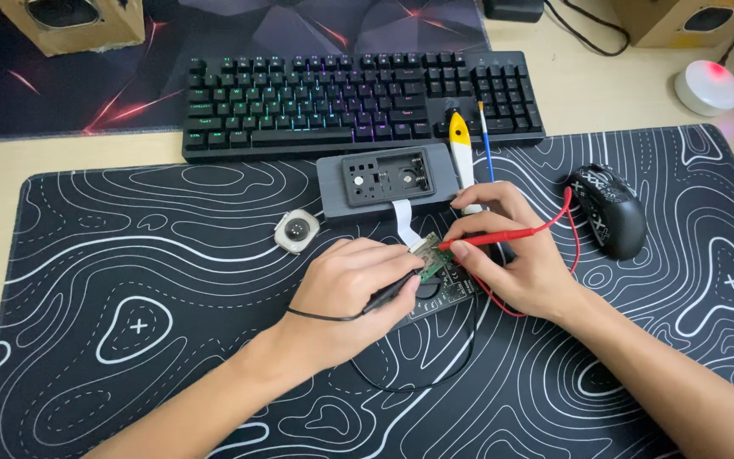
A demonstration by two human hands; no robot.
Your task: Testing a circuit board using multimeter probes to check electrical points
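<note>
Fingers (469,252) of our right hand (511,255) pinch the red probe (503,238); our left hand (350,289) pinches the black probe (388,295), both tips on the small green board (431,265) between them.

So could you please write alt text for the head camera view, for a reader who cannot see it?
Two bare hands probe a small green circuit board on a black desk mat: the left hand holds a black probe, the right hand a red probe. Behind lie a grey case and keyboard.

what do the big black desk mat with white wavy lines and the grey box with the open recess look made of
The black desk mat with white contour lines looks like cloth-topped rubber: matte, no glare, lying flat. The grey rectangular box looks like moulded plastic, matt, with rounded corners and a cut-out recess; painted metal cannot be ruled out.
</note>
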